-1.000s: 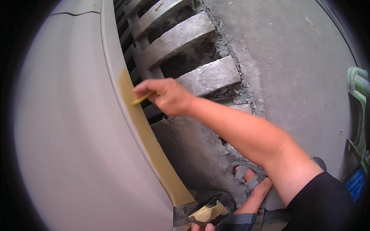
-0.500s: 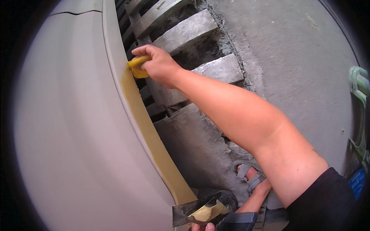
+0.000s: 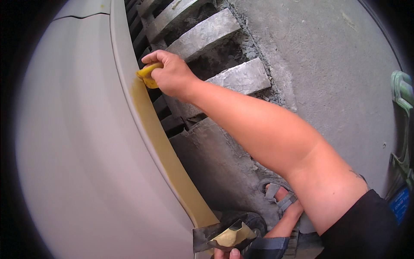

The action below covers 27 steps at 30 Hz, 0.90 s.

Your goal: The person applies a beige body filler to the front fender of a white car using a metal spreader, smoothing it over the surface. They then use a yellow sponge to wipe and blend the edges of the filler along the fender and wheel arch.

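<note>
My right hand [image 3: 174, 77] pinches a yellow putty spreader [image 3: 148, 77], its edge against the narrow rim of a large pale vehicle body panel [image 3: 82, 129]. From the spreader down toward me, that rim carries a smooth strip of mustard-coloured putty [image 3: 166, 162]. Near the lower edge, the fingers of my left hand [image 3: 226, 254] grip a dark flat plate [image 3: 202, 237]. A lump of pale yellow putty [image 3: 233, 235] lies on it. The plate overlaps the near end of the strip; whether they touch, I cannot tell. Most of my left hand is out of the picture.
A floor grating of thick grey slats [image 3: 241, 77] with dark gaps runs beside the panel. Concrete floor [image 3: 319, 56] stretches to the right. My sandalled foot [image 3: 280, 196] stands below my right arm. A pale green stand [image 3: 403, 99] and a blue object [image 3: 399, 203] are at the right rim.
My right hand and the spreader have shifted slightly left and down along the panel's rim. My left hand still holds the plate in nearly the same place. The whole view has moved a little.
</note>
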Motion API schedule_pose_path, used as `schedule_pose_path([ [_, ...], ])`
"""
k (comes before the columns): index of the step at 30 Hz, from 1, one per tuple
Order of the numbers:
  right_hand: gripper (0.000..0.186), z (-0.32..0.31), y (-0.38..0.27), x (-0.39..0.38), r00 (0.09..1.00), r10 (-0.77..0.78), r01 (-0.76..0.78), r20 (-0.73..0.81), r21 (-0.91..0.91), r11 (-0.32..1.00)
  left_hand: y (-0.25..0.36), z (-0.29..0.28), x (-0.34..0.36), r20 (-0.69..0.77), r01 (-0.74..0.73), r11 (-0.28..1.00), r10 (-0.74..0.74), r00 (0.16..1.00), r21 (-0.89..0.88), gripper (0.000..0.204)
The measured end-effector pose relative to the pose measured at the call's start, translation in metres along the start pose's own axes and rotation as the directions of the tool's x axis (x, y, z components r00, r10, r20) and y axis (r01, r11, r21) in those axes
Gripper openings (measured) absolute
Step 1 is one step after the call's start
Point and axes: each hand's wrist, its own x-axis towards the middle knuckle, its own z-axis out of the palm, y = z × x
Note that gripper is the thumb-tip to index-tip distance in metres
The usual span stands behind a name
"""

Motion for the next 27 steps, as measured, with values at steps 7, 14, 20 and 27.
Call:
schedule_pose_path([
  [7,0.038,-0.015,0.003,-0.101,0.972,0.162,-0.14,0.17,-0.139,0.98,0.011,0.008,-0.002,0.0,-0.017,1.0,0.017,1.0,-0.011,0.046],
  [14,0.045,-0.017,0.001,-0.007,0.998,0.055,-0.052,0.02,-0.122,0.991,0.007,0.005,0.0,-0.001,-0.005,1.0,0.005,1.0,-0.017,0.046],
  [20,0.04,0.002,-0.032,0.023,0.993,0.082,-0.062,0.087,-0.207,0.976,0.002,-0.005,0.002,0.044,-0.09,0.991,0.086,0.995,0.096,0.049],
  [27,0.037,0.005,-0.042,-0.028,0.988,-0.016,0.056,0.152,-0.264,0.963,-0.005,-0.009,0.004,0.089,-0.092,0.99,0.082,0.993,0.106,0.049],
])
